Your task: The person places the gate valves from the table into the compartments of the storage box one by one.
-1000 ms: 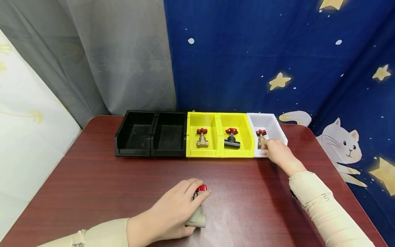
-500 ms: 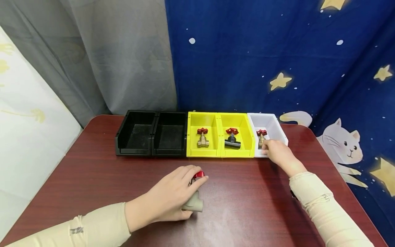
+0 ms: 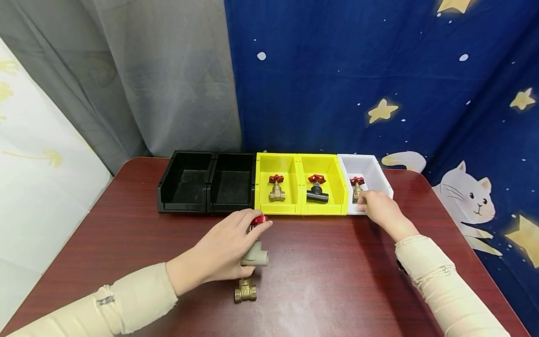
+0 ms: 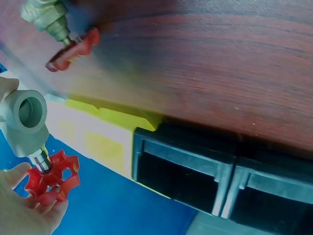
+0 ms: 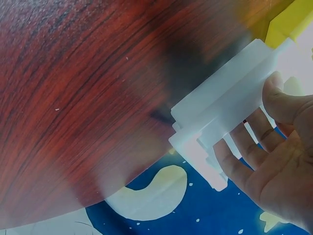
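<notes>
My left hand (image 3: 221, 245) grips a grey-green plastic valve (image 3: 255, 256) with a red handwheel, held above the table. In the left wrist view my fingers lie around the handwheel (image 4: 54, 178) of that valve. Below the hand, a brass gate valve (image 3: 245, 291) lies on the table; its red handwheel shows only in the left wrist view. My right hand (image 3: 381, 208) reaches into the white bin (image 3: 376, 178), thumb and finger pinching the body of another brass gate valve (image 3: 356, 191) with a red handwheel. In the right wrist view that valve is mostly hidden and washed out.
Left of the white bin stand two yellow bins (image 3: 279, 209), one holding a brass gate valve (image 3: 276, 193), the other a black valve (image 3: 317, 194) with a red handwheel. Two black bins (image 3: 185, 207) continue the row leftward. Curtains (image 3: 294, 84) hang behind the table (image 3: 328, 281).
My left hand has carried the grey-green valve forward and a little left. The brass gate valve beneath it has come into sight. The right hand stays where it was.
</notes>
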`<action>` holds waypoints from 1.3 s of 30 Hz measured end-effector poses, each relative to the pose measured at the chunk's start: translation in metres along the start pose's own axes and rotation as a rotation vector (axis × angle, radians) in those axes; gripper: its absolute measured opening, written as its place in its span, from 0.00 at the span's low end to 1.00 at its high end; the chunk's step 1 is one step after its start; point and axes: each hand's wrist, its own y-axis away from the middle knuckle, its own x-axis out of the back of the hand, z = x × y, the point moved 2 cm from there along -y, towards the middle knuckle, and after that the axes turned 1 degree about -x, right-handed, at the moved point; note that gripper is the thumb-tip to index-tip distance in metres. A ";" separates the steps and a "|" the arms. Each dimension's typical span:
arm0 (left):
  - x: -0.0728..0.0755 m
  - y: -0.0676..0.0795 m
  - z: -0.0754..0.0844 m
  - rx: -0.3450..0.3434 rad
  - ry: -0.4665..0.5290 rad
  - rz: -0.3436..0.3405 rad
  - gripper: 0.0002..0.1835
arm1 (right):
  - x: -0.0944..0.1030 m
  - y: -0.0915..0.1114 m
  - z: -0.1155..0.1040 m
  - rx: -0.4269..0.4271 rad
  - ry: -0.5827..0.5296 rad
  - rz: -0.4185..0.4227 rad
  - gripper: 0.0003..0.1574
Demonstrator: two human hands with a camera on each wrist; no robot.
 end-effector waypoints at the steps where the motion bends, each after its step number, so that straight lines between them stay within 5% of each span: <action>1: 0.000 0.000 -0.002 -0.001 -0.004 0.005 0.48 | 0.000 0.000 0.000 -0.002 -0.001 -0.001 0.06; 23: -0.005 0.001 -0.036 0.058 -0.105 -0.026 0.47 | -0.001 0.002 0.002 -0.033 -0.011 0.003 0.06; 39: -0.008 0.003 -0.063 0.069 -0.120 0.038 0.47 | 0.000 0.004 0.002 -0.029 -0.030 0.035 0.06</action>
